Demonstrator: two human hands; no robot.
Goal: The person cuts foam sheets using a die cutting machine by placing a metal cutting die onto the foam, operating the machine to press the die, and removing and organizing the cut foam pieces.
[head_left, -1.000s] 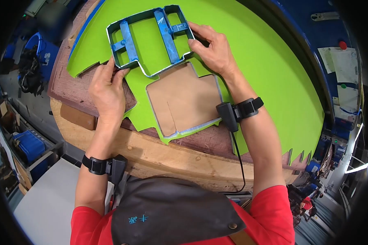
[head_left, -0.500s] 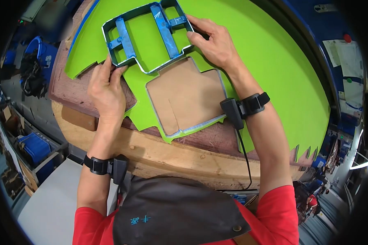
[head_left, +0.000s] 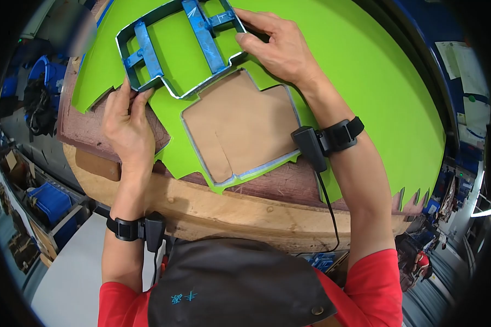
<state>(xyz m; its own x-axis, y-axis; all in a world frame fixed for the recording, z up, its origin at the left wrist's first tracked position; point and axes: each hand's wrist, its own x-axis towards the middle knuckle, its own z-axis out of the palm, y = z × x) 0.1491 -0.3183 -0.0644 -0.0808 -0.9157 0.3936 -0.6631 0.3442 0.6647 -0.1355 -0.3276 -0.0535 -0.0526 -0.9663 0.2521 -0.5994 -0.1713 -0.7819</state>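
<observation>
A blue metal cutting die (head_left: 202,38) with crossbars lies over the bright green sheet (head_left: 354,65). My left hand (head_left: 130,122) pinches its lower left corner between thumb and fingers. At the die's right edge, my right hand (head_left: 281,49) grips the frame, thumb on the near side and fingers behind. Just below the die, a cut outline in the green sheet surrounds a brown piece (head_left: 245,125) with a thin dark line on it. The die's top edge runs out of view.
The sheet rests on a reddish-brown board (head_left: 82,128) over a wooden block (head_left: 185,201). A blue bin (head_left: 49,201) stands at the left. A black cable (head_left: 333,223) hangs from the right wrist device. Another person (head_left: 421,261) is far off at the lower right.
The die and both hands have shifted left and slightly up in view. More of the die's top is out of frame. Both hands keep their hold.
</observation>
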